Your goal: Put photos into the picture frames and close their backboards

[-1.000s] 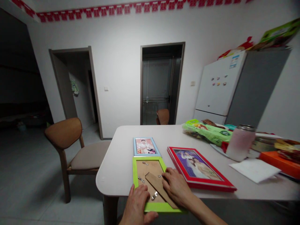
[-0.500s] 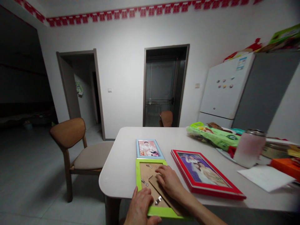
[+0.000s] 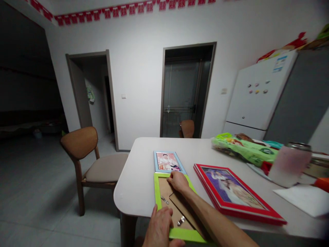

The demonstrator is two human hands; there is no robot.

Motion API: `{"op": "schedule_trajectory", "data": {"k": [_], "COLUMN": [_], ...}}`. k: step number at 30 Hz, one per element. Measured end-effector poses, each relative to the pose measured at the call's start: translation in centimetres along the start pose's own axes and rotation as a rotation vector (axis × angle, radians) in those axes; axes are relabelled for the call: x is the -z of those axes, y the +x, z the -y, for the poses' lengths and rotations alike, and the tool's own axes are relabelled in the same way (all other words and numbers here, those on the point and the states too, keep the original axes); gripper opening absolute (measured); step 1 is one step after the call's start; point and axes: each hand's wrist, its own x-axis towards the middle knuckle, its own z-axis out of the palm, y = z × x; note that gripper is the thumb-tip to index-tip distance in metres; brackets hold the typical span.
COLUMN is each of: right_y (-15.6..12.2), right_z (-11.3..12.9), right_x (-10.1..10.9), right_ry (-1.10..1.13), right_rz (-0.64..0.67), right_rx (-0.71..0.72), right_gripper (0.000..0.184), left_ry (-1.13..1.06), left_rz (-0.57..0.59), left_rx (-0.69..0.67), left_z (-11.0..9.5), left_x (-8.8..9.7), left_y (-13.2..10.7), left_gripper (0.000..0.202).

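Note:
A lime-green picture frame (image 3: 186,234) lies back side up at the near edge of the table, with a brown backing board (image 3: 177,209) in it. A stand flap (image 3: 183,209) runs slantwise on the board, with small metal clips (image 3: 181,220) near the rim. My left hand (image 3: 160,226) grips the frame's near left corner, fingers on the side and thumb by the near edge. At the far end of the board my right hand (image 3: 178,181) is closed, fingertips down on it. They cover the spot of the far clip, so what they pinch is hidden.
A blue-framed photo (image 3: 168,161) touches the green frame's far side. To the right lies a stack of red frames (image 3: 239,192). Beyond are a green plastic package (image 3: 244,149), a pink jar (image 3: 291,164) and white paper (image 3: 304,199). A chair (image 3: 79,144) stands left of the table (image 3: 138,171).
My right hand has moved from the stand flap to the far end of the board and closed its fingers there. My left hand stays at the frame's corner. The view has shifted slightly.

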Motion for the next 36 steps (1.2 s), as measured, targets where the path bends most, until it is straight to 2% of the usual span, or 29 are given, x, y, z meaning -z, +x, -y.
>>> {"op": "schedule_trajectory", "data": {"k": [4, 7, 10, 12, 16, 22, 31, 36], "right_y": [0.0, -1.0, -2.8, -4.1, -5.8, -6.4, -7.0, -7.9], "right_z": [0.1, 0.5, 1.0, 1.3, 1.7, 2.1, 2.5, 2.1], "right_x": [0.4, 0.9, 1.2, 1.3, 1.3, 1.2, 1.5, 3.3], "right_ry": [-0.002, 0.029, 0.087, 0.132, 0.156, 0.100, 0.103, 0.165], "right_rz": [-0.030, -0.035, 0.012, 0.088, 0.189, 0.146, 0.152, 0.128], "right_rx": [-0.009, 0.039, 0.136, 0.231, 0.428, 0.364, 0.399, 0.481], "right_gripper": [0.023, 0.022, 0.021, 0.019, 0.013, 0.014, 0.017, 0.022], "left_ry": [-0.017, -0.035, -0.056, -0.063, -0.074, -0.058, -0.085, -0.084], "left_rz": [0.019, 0.045, 0.061, 0.056, 0.024, 0.065, 0.052, 0.056], "left_rx": [0.041, 0.041, 0.051, 0.076, 0.102, 0.091, 0.050, 0.038], "left_z": [-0.3, -0.4, -0.6, -0.9, -1.6, -2.0, -1.3, -0.9], "left_x": [0.4, 0.8, 1.1, 1.3, 1.7, 2.1, 1.7, 1.7], "left_y": [0.0, 0.1, 0.2, 0.2, 0.1, 0.3, 0.1, 0.1], "left_gripper": [0.055, 0.049, 0.050, 0.051, 0.039, 0.053, 0.056, 0.055]}}
